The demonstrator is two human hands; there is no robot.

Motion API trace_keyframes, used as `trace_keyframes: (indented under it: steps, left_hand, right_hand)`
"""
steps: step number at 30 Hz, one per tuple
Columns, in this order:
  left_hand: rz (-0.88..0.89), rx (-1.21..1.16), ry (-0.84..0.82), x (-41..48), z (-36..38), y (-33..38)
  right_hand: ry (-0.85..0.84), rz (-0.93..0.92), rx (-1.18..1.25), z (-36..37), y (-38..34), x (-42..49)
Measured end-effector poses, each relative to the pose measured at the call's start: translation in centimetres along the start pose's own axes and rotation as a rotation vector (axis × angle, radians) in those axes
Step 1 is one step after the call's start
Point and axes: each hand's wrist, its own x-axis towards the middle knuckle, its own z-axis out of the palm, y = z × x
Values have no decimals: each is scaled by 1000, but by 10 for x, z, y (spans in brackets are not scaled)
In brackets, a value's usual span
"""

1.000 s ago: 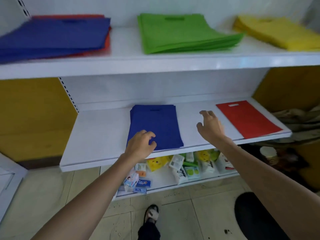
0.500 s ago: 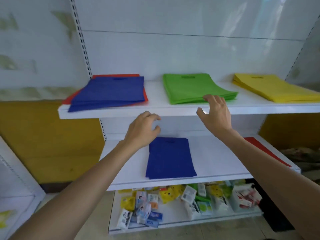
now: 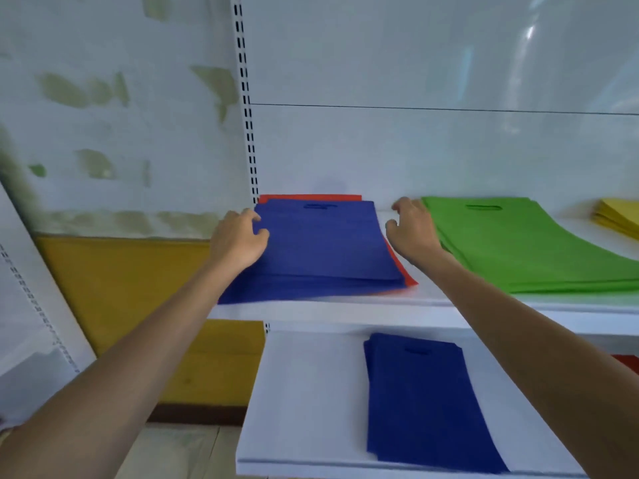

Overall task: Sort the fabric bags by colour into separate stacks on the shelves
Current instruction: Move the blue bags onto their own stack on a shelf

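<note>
On the upper shelf (image 3: pixel 345 311) lies a mixed pile: blue bags (image 3: pixel 325 250) on top of red bags (image 3: pixel 397 262) whose edges stick out at the back and right. My left hand (image 3: pixel 238 238) rests on the pile's left edge, thumb on the top blue bag and fingers curled at its side. My right hand (image 3: pixel 413 229) hovers with fingers apart between this pile and the green stack (image 3: pixel 518 247). A separate blue stack (image 3: pixel 425 399) lies on the lower shelf (image 3: pixel 304 392). A yellow stack (image 3: pixel 619 214) shows at the far right.
A corner of a red bag (image 3: pixel 627 361) peeks out on the lower shelf at the right, behind my right forearm. The white back panel and a slotted upright (image 3: pixel 247 105) rise behind the shelves. A yellow wall band (image 3: pixel 131 299) lies to the left.
My view has tilted up and closed in on the upper shelf. Both hands rose from in front of the shelf edge to either side of the blue-and-red pile; the left now touches it.
</note>
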Motion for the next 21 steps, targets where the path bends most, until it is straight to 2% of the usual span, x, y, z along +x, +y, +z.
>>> trace_keyframes:
  steps: [6, 14, 21]
  left_hand:
    - [-58, 41, -65, 33, 22, -24]
    - [-58, -67, 15, 41, 33, -36]
    - [-84, -176, 122, 34, 27, -33]
  right_hand:
    - [-163, 244, -48, 48, -3, 25]
    - [-53, 213, -27, 60, 6, 30]
    - [-94, 296, 109, 56, 7, 31]
